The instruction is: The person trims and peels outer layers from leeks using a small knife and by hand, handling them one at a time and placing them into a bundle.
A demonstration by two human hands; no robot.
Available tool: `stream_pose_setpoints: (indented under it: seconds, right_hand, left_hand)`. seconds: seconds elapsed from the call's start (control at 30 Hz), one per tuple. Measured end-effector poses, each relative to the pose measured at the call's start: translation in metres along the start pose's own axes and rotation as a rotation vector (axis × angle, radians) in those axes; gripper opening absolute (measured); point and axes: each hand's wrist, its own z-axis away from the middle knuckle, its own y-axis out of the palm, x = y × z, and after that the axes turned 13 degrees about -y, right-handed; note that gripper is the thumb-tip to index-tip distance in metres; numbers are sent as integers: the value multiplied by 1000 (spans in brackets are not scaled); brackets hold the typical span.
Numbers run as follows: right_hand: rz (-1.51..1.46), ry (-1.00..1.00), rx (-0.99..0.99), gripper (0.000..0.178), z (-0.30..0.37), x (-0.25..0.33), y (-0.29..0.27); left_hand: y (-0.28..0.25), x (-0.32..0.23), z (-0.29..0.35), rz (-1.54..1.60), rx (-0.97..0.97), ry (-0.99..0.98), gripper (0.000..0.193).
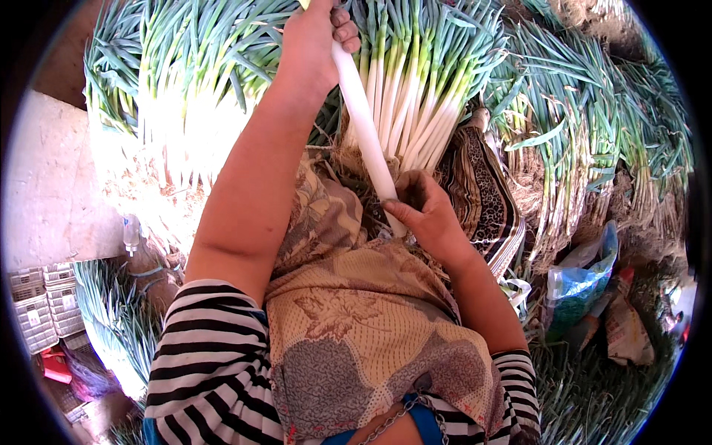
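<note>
A long green onion (361, 111) with a thick white stalk slants across the middle of the head view, over my lap. My left hand (320, 41) is closed around its upper part, near the top edge. Lower down, my right hand (428, 208) pinches the stalk close to its root end, thumb lying on the white. Behind the stalk lies a bundle of cleaned green onions (415, 96), white ends toward me. A second bundle, bright in sunlight (189, 111), spreads to the left beyond my left forearm.
Unpeeled green onions with roots (571, 133) are piled at the right. A patterned cloth (482, 185) lies beside my right hand. Plastic bags (582, 282) sit at the lower right. A pale board (59, 185), stacked crates (44, 308) and more onions (115, 319) are at the left.
</note>
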Motion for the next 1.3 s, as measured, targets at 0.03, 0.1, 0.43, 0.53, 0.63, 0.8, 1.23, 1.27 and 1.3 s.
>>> stream_pose_setpoints:
  seconds: [0.03,0.1,0.43,0.53,0.63,0.8,1.23,1.27,1.3]
  right_hand:
    - [13,-22,34,30,-3,-1,-1]
    - [40,-65,101,29,-9,-3,-3]
    - [766,-392,238,14,-1,24,13]
    - [812,-535,464,10,8,24,10]
    - [388,-519,696,11,23,28,-6]
    - [-954,-290,442,30,106,0,-89]
    - [737,-178,-184,61,85,-21,-53]
    - [604,-20,-109,59,64,-14,-37]
    - [456,132,-35,57,48,-12,-23]
  left_hand:
    - [4,-1,2,-14,1,1,19]
    - [11,-3,7,-11,25,2,20]
    - [3,13,-12,-205,-166,255,16]
    - [-3,14,-22,-200,-253,242,16]
    - [-17,9,-34,-129,-258,205,16]
    - [-33,5,-50,-90,-350,161,16]
    - [48,79,-24,-412,-250,235,15]
    - [57,84,-26,-455,-222,233,15]
    - [65,89,-28,-506,-199,233,15]
